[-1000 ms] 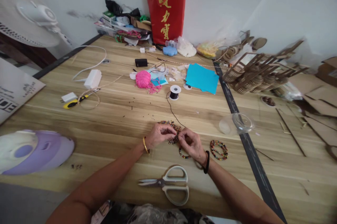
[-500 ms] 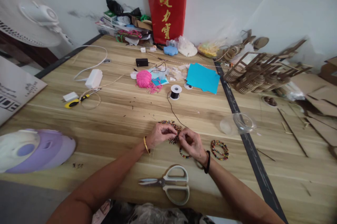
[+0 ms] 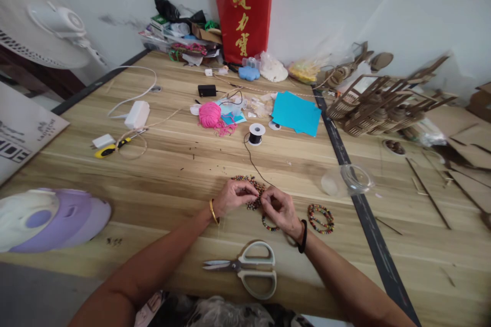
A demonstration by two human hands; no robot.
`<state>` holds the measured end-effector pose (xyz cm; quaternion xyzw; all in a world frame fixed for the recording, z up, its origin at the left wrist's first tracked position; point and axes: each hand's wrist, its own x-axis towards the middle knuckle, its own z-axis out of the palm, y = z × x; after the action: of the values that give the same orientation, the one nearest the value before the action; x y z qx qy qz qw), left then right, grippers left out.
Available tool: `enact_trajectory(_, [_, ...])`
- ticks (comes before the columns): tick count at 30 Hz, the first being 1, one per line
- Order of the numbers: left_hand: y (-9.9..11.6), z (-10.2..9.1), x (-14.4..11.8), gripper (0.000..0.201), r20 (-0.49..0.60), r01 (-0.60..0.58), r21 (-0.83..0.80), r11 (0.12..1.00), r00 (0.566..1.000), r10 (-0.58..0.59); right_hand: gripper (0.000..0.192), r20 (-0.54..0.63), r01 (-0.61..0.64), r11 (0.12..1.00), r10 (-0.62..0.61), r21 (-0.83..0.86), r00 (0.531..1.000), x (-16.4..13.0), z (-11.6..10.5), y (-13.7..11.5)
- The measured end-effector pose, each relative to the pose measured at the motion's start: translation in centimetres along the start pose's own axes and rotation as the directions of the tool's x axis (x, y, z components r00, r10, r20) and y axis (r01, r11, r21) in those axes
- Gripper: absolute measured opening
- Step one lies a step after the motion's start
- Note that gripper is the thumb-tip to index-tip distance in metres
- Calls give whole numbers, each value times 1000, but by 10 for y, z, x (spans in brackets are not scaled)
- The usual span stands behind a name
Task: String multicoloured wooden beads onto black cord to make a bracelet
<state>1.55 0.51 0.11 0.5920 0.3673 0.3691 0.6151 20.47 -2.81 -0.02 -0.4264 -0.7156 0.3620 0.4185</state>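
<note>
My left hand (image 3: 236, 196), with a gold bangle at the wrist, is closed in a pinch over a pile of small multicoloured beads (image 3: 252, 206). What its fingertips hold is too small to make out. Close beside it, my right hand (image 3: 282, 209) pinches thin black cord (image 3: 251, 159), which runs back to a white spool (image 3: 257, 134). Below the right hand curves a strung row of beads (image 3: 269, 225), partly hidden by the hand. Coiled bead strings (image 3: 321, 219) lie to its right. White-handled scissors (image 3: 245, 268) rest nearer my body, blades pointing left.
A clear plastic container (image 3: 351, 181) stands right of the hands. Further back are pink yarn (image 3: 209, 114), blue sheets (image 3: 296, 113) and a red bag (image 3: 242, 9). Bamboo models (image 3: 378, 107) crowd the right side; a purple-and-white device (image 3: 61, 219) sits left. A yellow-handled tool (image 3: 105, 151) lies back left.
</note>
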Motion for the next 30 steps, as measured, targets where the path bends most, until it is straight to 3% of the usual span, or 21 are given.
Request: enact_trajectory(30, [-3,1,-1,23,13,-23,26,999,1000,22,21,9,-2,1000,1,21,1000,1,0,-1])
